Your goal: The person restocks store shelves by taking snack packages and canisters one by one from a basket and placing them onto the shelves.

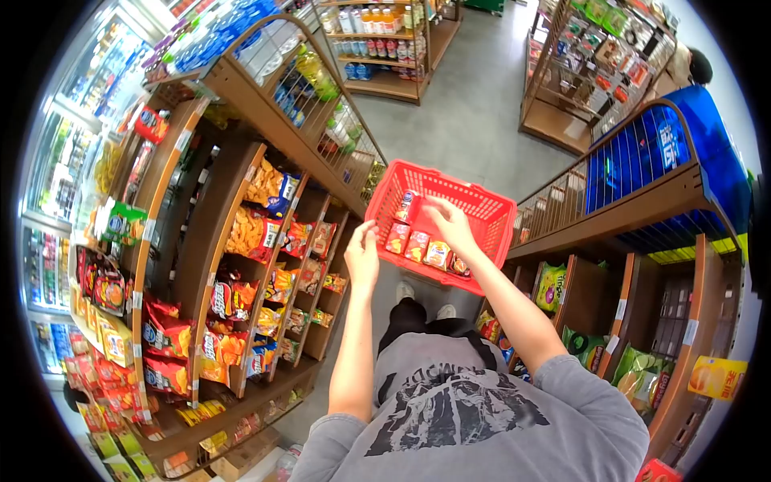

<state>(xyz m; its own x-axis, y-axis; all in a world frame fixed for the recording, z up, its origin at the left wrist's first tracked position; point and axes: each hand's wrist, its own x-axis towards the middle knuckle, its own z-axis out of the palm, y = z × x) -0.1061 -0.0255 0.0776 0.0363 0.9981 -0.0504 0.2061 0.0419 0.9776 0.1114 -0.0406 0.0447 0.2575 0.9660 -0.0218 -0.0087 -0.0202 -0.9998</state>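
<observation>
A red plastic shopping basket (482, 210) is in front of my body, its lattice walls facing up. Small canisters with pink, red and yellow labels stand in a row along its near side, among them a pink canister (416, 246) and a yellow-and-white one (437, 254). Another canister (405, 206) lies farther in, toward the left. My right hand (450, 225) is over the basket, fingers stretched out, with nothing visible in it. Just outside the basket's left corner, my left hand (361, 255) is raised with slightly bent fingers and holds nothing I can see.
To the left, a wooden snack shelf (209, 265) carries several bags of chips (255, 233). Another shelf (634, 297) with snack bags is on the right, below large blue packs (662, 145). A drinks rack (381, 48) stands ahead across the grey floor (450, 104). A person (697, 68) is at the far right.
</observation>
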